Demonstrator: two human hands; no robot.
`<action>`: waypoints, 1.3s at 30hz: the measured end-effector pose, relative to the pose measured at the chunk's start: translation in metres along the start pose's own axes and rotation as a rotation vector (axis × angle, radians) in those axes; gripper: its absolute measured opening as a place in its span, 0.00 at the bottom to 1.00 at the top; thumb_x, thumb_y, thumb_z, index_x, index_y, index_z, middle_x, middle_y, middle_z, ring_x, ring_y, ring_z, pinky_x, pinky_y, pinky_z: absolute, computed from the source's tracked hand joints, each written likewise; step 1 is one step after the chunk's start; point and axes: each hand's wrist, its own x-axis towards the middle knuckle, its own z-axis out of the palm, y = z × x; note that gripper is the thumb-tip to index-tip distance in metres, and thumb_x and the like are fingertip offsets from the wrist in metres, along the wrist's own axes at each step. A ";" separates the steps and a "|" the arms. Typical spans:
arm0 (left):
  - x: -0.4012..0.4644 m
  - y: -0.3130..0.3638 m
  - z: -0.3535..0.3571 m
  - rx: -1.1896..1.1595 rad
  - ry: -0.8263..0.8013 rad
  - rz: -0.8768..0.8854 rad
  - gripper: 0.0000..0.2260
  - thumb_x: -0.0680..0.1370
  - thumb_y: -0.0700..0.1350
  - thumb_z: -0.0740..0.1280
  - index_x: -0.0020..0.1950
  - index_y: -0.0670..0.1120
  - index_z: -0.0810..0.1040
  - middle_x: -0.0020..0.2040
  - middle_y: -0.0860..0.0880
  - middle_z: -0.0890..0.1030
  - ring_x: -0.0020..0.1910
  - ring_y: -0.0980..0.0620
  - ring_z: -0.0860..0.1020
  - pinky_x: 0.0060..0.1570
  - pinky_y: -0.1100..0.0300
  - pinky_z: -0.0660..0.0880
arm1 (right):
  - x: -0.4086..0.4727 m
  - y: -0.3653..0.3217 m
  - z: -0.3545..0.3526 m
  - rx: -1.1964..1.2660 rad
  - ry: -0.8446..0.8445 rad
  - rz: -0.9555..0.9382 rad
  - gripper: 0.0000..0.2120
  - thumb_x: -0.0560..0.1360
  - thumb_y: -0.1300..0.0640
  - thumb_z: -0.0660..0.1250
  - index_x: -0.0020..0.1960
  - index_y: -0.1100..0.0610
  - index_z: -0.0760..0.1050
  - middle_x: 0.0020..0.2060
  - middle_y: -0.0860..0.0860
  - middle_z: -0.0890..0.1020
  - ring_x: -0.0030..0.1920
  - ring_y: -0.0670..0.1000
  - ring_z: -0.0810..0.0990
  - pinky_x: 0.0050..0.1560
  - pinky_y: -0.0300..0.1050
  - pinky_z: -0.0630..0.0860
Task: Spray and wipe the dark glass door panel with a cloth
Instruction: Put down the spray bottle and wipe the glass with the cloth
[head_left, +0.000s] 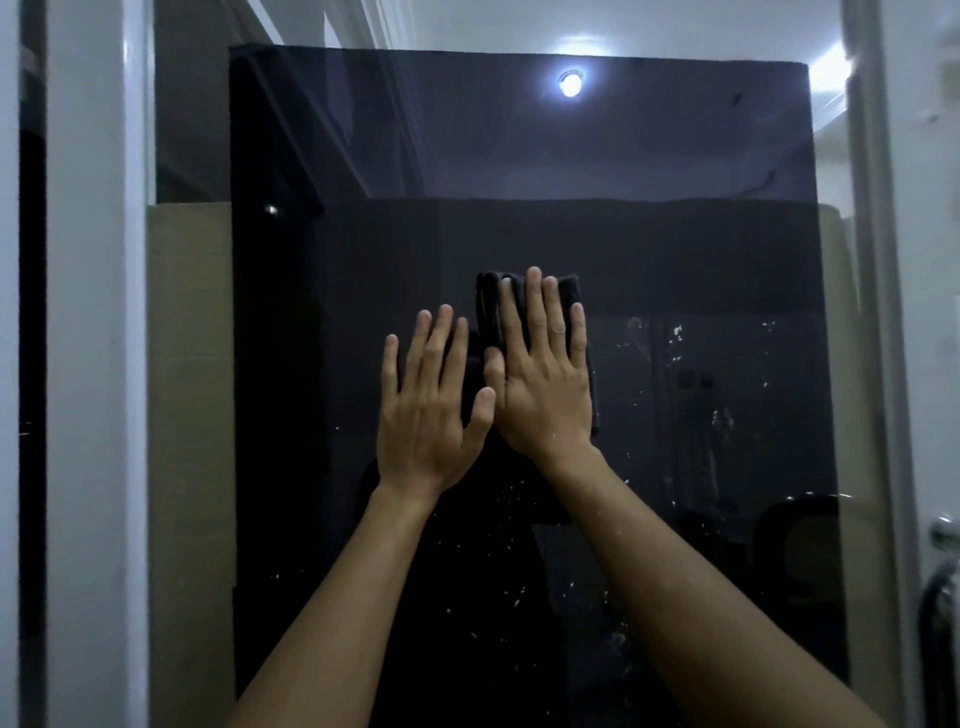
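Observation:
The dark glass door panel (519, 156) fills the middle of the view and mirrors a ceiling light. My right hand (543, 374) lies flat with straight fingers on a folded dark cloth (487, 306), pressing it against the glass at mid-height. My left hand (428, 405) is spread flat on the bare glass just left of the cloth, its thumb beside my right thumb. White droplets and specks (675, 332) dot the glass to the right of the cloth and below my hands. No spray bottle is in view.
Brown cardboard (189, 364) stands behind the panel on both sides. A white door frame (93, 312) runs down the left. A clear glass edge and a metal handle (943, 535) are at the right.

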 end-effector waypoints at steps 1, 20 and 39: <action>0.000 -0.001 0.001 0.009 0.001 0.007 0.31 0.83 0.59 0.45 0.81 0.42 0.59 0.83 0.44 0.57 0.83 0.47 0.52 0.80 0.41 0.50 | -0.001 0.005 0.000 0.009 0.000 -0.004 0.31 0.83 0.49 0.49 0.84 0.56 0.49 0.83 0.58 0.48 0.83 0.55 0.44 0.82 0.60 0.45; 0.004 0.027 0.008 -0.028 0.078 -0.123 0.30 0.82 0.56 0.50 0.80 0.40 0.62 0.82 0.43 0.58 0.82 0.45 0.53 0.80 0.40 0.45 | -0.015 0.135 -0.023 0.007 0.007 0.121 0.32 0.82 0.50 0.48 0.84 0.55 0.45 0.83 0.56 0.45 0.83 0.54 0.41 0.82 0.60 0.43; 0.014 0.118 0.047 0.046 0.020 0.017 0.30 0.82 0.55 0.51 0.81 0.42 0.59 0.82 0.44 0.57 0.82 0.45 0.53 0.80 0.39 0.50 | -0.030 0.220 -0.037 -0.005 -0.003 0.120 0.31 0.82 0.49 0.48 0.84 0.55 0.47 0.83 0.56 0.47 0.83 0.54 0.44 0.82 0.60 0.44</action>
